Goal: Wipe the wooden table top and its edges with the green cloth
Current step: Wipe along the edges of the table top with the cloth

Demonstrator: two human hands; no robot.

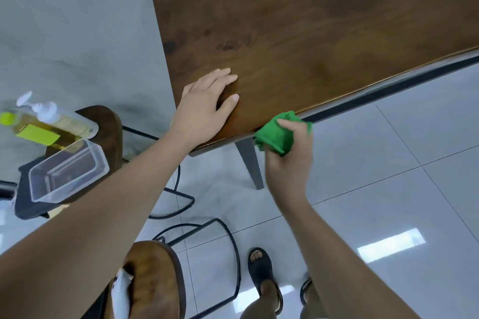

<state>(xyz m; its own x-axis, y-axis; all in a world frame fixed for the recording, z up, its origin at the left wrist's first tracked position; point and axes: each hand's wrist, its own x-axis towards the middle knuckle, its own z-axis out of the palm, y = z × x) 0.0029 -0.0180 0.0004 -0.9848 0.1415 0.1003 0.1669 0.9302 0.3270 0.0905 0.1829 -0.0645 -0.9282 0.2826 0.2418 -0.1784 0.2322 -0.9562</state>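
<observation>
Wiping the near edge now: the right hand point(287, 153) has its fingers clenched round the bunched cloth point(278, 134), pressed to the table point(311, 21) rim at about 5 o'clock from the left hand point(204, 106), which lies flat, fingers together. The top looks clean; the other edges probably remain.
</observation>
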